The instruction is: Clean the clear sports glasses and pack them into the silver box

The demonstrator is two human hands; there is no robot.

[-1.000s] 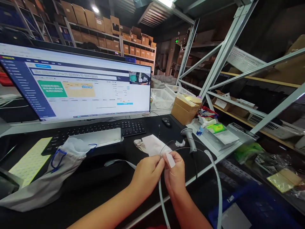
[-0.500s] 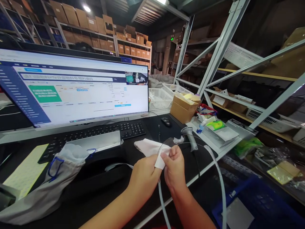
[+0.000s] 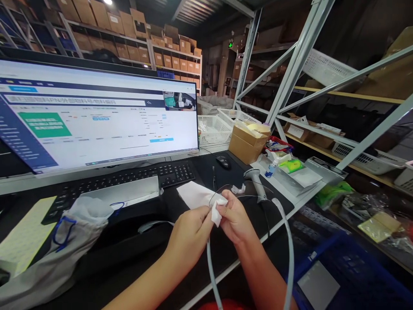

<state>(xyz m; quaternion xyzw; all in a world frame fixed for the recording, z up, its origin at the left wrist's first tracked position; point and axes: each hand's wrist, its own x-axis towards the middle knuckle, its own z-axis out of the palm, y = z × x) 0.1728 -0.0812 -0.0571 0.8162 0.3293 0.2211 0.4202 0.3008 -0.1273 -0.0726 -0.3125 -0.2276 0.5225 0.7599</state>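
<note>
Both hands meet just above the front part of the desk (image 3: 206, 172). The left hand (image 3: 190, 226) and the right hand (image 3: 234, 217) are each closed in a narrow pinch on a small white slip (image 3: 216, 215). The slip is creased and folded, its lower corner pointing down between the thumbs. A pale grey cable (image 3: 209, 262) comes out from under the hands and drops past the desk's front edge. A second stretch of it curves up on the right towards the barcode scanner (image 3: 256, 183). Whether the slip is wrapped around the cable cannot be told.

Just behind the hands a white sheet (image 3: 192, 193) lies flat on the dark surface, with a thin wire loop (image 3: 226, 188) beside it. Farther back sit the keyboard (image 3: 129, 178), the mouse (image 3: 222, 161) and the wide monitor (image 3: 97, 116). To the left lies a grey drawstring bag (image 3: 58, 245), well apart from the hands. On the right the desk ends near the scanner; beyond its edge stand the metal shelving (image 3: 290, 73) and a blue crate (image 3: 338, 275) lower down. Between the hands and the keyboard the dark surface is open apart from the sheet.
</note>
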